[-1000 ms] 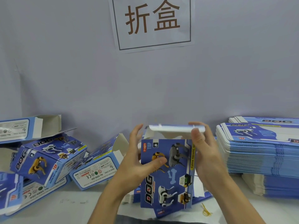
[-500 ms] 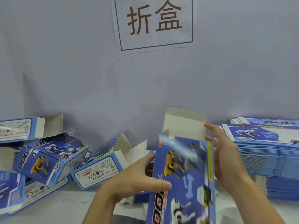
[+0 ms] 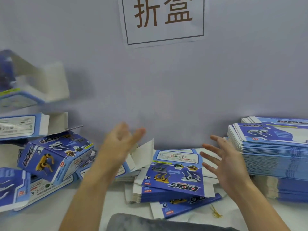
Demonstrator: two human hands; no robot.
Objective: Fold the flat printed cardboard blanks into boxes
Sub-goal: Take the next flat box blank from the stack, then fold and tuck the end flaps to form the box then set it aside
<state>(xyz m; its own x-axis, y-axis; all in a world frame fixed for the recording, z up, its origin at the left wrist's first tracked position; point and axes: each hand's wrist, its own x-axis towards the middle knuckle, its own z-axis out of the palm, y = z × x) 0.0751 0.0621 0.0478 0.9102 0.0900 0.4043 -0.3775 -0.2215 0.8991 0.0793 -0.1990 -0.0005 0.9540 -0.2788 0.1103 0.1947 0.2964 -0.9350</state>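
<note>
Tossed box (image 3: 31,84) airborne left — both hands (image 3: 120,144) empty.

Two bare forearms are seen, with no sleeve, watch, ring or glove shown on either. The left hand (image 3: 120,144) is smeared by motion blur, so its fingers are poorly defined. The right hand (image 3: 228,165) is sharper, and five slim fingers are made out. A dark grey garment (image 3: 150,222) is glimpsed at the near edge.

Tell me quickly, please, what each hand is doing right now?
Left hand: open, fingers straight though blurred, holding nothing.
Right hand: open, fingers spread, holding nothing.
</note>
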